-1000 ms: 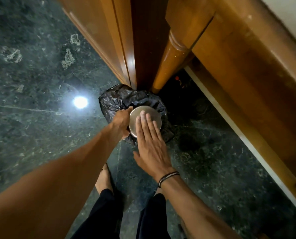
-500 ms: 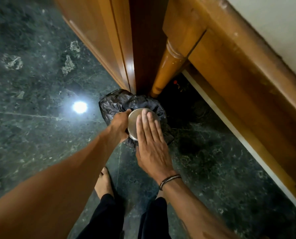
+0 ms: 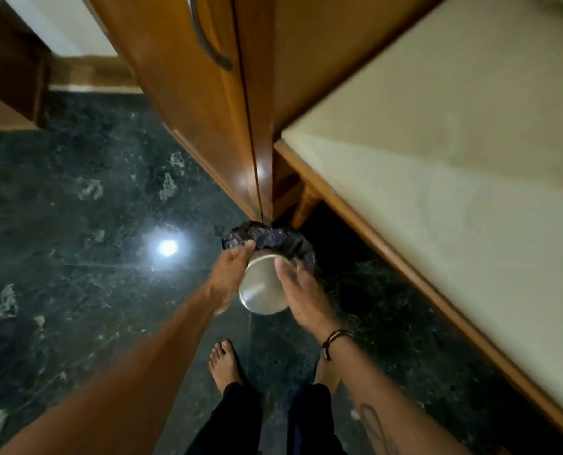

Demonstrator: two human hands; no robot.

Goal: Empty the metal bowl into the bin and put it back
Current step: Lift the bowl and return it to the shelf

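The metal bowl [image 3: 263,287] is held upside down, its shiny round base facing me, above the near edge of the bin. The bin [image 3: 275,239] is lined with a crumpled black bag and stands on the floor at the foot of a wooden cupboard. My left hand [image 3: 229,274] grips the bowl's left side. My right hand [image 3: 301,297] lies against its right side, fingers pointing toward the bin. The bowl's inside is hidden.
A wooden cupboard door [image 3: 208,110] with a metal handle [image 3: 208,37] rises behind the bin. A wooden-framed bed with a pale mattress [image 3: 454,165] runs along the right. The floor [image 3: 76,224] is dark green marble with a lamp reflection. My bare feet [image 3: 224,362] stand below the bowl.
My head has risen, so cupboard and bed fill more of the view. The bowl came up and toward me off the bin; my right hand slid from its base to its right side.
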